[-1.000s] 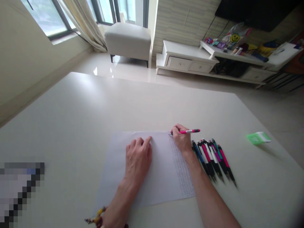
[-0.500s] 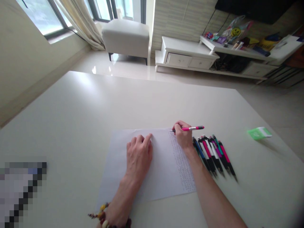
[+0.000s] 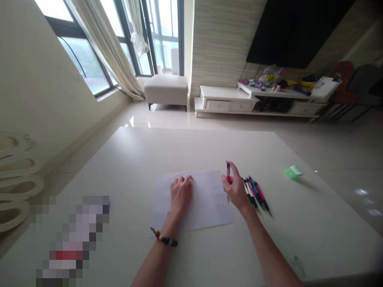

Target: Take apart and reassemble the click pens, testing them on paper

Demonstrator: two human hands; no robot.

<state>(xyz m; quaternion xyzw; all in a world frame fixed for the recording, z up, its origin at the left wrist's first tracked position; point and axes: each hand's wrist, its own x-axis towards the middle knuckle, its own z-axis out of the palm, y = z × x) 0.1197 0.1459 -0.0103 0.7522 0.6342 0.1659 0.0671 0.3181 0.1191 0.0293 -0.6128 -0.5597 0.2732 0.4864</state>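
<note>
A sheet of white paper (image 3: 203,207) lies on the table, with rows of small handwriting along its right side. My left hand (image 3: 181,194) rests on the paper's middle, palm down, fingers slightly bent, holding nothing. Near the paper's right edge, my right hand (image 3: 236,190) grips a pink and black pen (image 3: 228,171). The pen stands nearly upright, with a fingertip on its black top end. Just right of that hand, several pens (image 3: 259,195) in white, purple, green and pink lie side by side, partly hidden by the hand.
A green and white packet (image 3: 293,172) sits at the right on the white table (image 3: 191,149). A blurred-out flat object (image 3: 77,235) lies at the left. Beyond the table stand a light stool (image 3: 166,91) and a white TV cabinet (image 3: 224,97).
My right hand has turned the pen from lying level at the written lines to nearly upright, a finger now on its end. My left hand stays on the paper. The view has tilted up.
</note>
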